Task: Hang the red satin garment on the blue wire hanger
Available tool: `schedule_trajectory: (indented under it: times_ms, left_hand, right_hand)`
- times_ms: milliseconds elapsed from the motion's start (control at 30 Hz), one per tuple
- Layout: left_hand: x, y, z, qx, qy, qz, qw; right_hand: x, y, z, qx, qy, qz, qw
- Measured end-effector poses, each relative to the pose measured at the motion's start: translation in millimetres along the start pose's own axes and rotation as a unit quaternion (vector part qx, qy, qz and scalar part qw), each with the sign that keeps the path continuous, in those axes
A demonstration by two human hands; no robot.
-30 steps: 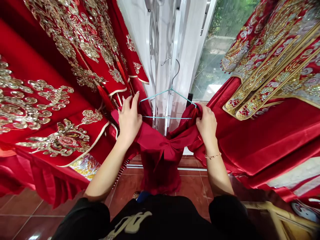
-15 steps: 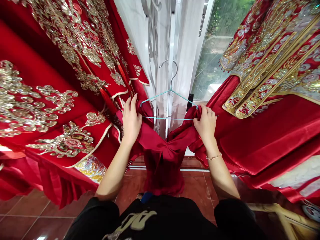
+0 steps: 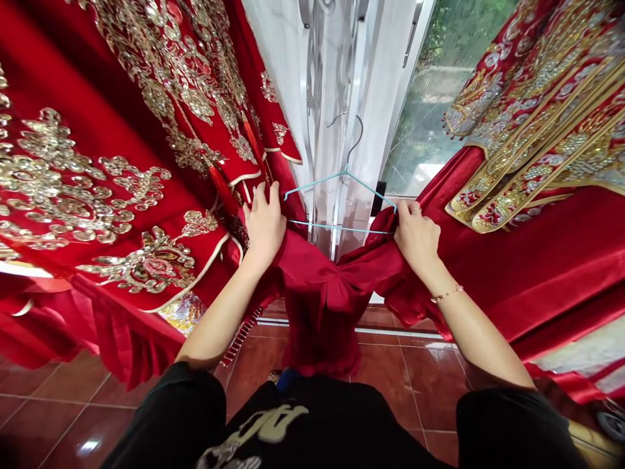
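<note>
A dark red dress [image 3: 336, 280] with a gathered front hangs between my two hands, its lower part falling toward the floor. A pale blue wire hanger [image 3: 342, 227] with a bare metal hook spans its open neckline. My left hand [image 3: 265, 225] is closed on the dress at the left shoulder, beside that end of the hanger. At the opposite shoulder my right hand [image 3: 417, 236] grips the cloth right at the hanger's other end, its fingertips partly hidden. The hook stands up free, holding onto nothing that I can see.
Red garments with gold and silver beading [image 3: 146, 260] hang close on the left. More beaded red garments [image 3: 532, 169] hang on the right. Ahead are a white metal frame [image 3: 317, 85] and a glass pane [image 3: 434, 111]. Below lies a red tiled floor [image 3: 385, 371].
The hands, hanger and dress sit slightly farther right in the picture, as do the surroundings. My right hand has turned inward over the hanger's end, and my right elbow has swung outward.
</note>
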State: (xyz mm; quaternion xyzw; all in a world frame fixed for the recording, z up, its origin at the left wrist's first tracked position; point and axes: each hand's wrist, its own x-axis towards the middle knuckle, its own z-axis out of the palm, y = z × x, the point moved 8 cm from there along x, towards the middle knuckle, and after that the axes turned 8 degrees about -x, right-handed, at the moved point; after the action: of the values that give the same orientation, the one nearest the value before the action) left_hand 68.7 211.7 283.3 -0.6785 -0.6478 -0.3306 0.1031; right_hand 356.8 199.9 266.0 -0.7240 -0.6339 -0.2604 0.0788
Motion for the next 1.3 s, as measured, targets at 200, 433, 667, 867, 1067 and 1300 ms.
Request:
schedule_trajectory:
  times_ms: [200, 433, 667, 867, 1067, 1300]
  left_hand:
    - [27, 3, -8.6, 0.051, -0.133, 0.064, 0.988]
    - [55, -26, -32.6, 0.019, -0.124, 0.057, 0.99]
    - [27, -11, -12.6, 0.012, -0.209, 0.13, 0.969]
    - [36, 6, -5.4, -0.103, -0.25, 0.155, 0.95]
    - [43, -45, 13.3, -0.272, -0.269, -0.094, 0.919]
    - [26, -74, 31.9, -0.244, -0.287, -0.089, 0.922]
  right_hand:
    - [14, 42, -12, 0.069, 0.052, 0.027, 0.996]
    - [42, 99, 34, 0.315, 0.076, 0.068, 0.944]
    - [-4, 116, 102, 0.536, 0.0, 0.177, 0.826]
    - [-18, 92, 81, 0.553, 0.043, 0.055, 0.83]
    - [-10, 76, 57, 0.486, 0.07, 0.033, 0.871]
    - [-50, 78, 61, 0.501, 0.115, 0.058, 0.856]
